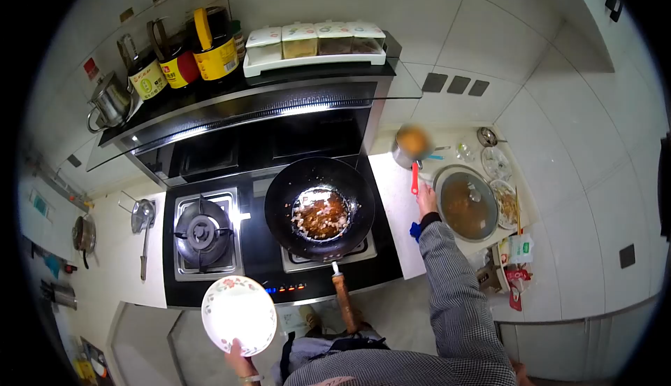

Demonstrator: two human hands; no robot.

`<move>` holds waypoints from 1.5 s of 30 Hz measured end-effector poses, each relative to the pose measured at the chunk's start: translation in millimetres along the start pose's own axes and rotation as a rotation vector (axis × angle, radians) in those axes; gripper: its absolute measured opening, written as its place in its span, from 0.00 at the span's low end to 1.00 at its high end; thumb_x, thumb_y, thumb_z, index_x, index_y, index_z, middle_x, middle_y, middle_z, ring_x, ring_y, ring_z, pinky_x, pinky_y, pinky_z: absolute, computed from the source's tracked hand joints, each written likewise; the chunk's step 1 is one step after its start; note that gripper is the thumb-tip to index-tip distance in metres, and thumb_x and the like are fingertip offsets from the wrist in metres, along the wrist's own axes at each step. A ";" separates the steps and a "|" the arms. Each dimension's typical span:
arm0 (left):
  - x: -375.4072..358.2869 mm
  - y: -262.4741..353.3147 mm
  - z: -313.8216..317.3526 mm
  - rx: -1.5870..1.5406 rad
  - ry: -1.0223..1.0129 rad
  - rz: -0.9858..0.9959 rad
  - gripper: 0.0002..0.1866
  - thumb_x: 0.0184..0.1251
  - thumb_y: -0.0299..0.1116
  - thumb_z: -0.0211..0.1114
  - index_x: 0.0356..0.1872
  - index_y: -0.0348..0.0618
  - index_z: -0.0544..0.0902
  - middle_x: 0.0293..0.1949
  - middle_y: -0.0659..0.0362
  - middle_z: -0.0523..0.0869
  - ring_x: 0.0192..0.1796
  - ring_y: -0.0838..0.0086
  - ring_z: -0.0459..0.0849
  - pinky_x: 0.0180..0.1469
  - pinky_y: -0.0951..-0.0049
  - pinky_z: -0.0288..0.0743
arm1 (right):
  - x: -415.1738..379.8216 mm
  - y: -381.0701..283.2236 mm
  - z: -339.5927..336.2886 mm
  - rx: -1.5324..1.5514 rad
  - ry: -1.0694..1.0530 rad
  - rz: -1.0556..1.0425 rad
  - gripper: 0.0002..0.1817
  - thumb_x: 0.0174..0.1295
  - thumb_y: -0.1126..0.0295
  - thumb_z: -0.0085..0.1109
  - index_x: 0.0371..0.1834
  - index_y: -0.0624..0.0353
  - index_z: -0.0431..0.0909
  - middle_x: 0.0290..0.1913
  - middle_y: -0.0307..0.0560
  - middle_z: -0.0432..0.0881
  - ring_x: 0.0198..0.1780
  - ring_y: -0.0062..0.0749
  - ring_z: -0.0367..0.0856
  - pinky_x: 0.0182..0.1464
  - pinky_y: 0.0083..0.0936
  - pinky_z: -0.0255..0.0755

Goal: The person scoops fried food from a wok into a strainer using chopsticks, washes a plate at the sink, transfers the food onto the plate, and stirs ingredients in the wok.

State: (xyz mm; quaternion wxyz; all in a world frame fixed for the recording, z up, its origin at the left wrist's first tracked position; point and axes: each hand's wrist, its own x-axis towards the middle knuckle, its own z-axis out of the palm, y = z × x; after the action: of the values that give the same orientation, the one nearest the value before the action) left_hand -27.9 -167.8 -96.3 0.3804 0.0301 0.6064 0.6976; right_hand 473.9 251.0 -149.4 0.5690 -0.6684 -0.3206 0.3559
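My left hand (pixel 242 359) grips the near rim of a white plate with a floral border (pixel 239 315), held in front of the stove's left side. On the right counter, my right hand (pixel 426 201) is closed around a red handle (pixel 415 178). It points toward a small metal pot (pixel 400 156) with blurred orange contents; I cannot tell whether the handle belongs to the pot or to a utensil. A black wok (pixel 279 208) sits on the right burner, with chopped pale pieces in brown sauce (pixel 323 217) inside. Its wooden handle (pixel 344 303) points toward me.
A large glass-lidded pan (pixel 467 205) stands right of my right hand, beside dishes (pixel 504 204). The left burner (pixel 201 232) is bare. A ladle (pixel 145 246) lies on the left counter. Sauce bottles (pixel 217 50) and a seasoning box set (pixel 314 61) line the shelf above the stove.
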 end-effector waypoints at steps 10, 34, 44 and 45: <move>-69.2 -45.4 -1.6 0.005 0.176 -0.075 0.31 0.62 0.31 0.54 0.67 0.40 0.56 0.55 0.48 0.75 0.50 0.58 0.81 0.44 0.58 0.82 | 58.5 -19.7 16.0 0.413 -0.295 0.376 0.15 0.68 0.55 0.48 0.39 0.56 0.70 0.20 0.34 0.65 0.16 0.19 0.61 0.16 0.18 0.56; -91.3 -50.1 54.6 -0.091 0.191 0.004 0.28 0.62 0.29 0.54 0.64 0.32 0.61 0.52 0.47 0.76 0.48 0.59 0.81 0.44 0.60 0.82 | 30.7 -32.8 -41.0 0.368 -0.423 0.259 0.09 0.70 0.58 0.46 0.36 0.48 0.71 0.18 0.30 0.62 0.13 0.14 0.54 0.13 0.16 0.48; -78.5 -31.7 96.6 -0.060 0.036 0.037 0.26 0.66 0.34 0.56 0.62 0.32 0.64 0.52 0.49 0.77 0.50 0.62 0.81 0.49 0.63 0.78 | -42.4 -85.0 -69.3 0.272 -0.500 0.154 0.14 0.70 0.60 0.47 0.48 0.58 0.73 0.19 0.29 0.61 0.14 0.11 0.54 0.13 0.12 0.48; -76.9 -26.7 106.7 -0.052 0.014 0.036 0.26 0.67 0.36 0.56 0.62 0.31 0.64 0.53 0.49 0.77 0.51 0.63 0.80 0.51 0.64 0.77 | -56.8 -96.5 -74.0 0.266 -0.545 0.159 0.14 0.69 0.60 0.48 0.47 0.58 0.73 0.19 0.29 0.62 0.13 0.10 0.55 0.13 0.12 0.48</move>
State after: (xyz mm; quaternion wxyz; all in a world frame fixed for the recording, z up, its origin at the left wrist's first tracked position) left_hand 93.5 -124.3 -59.3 0.3640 0.0261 0.5901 0.7201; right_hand 503.1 178.5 -40.4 0.5150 -0.4909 -0.3586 0.6044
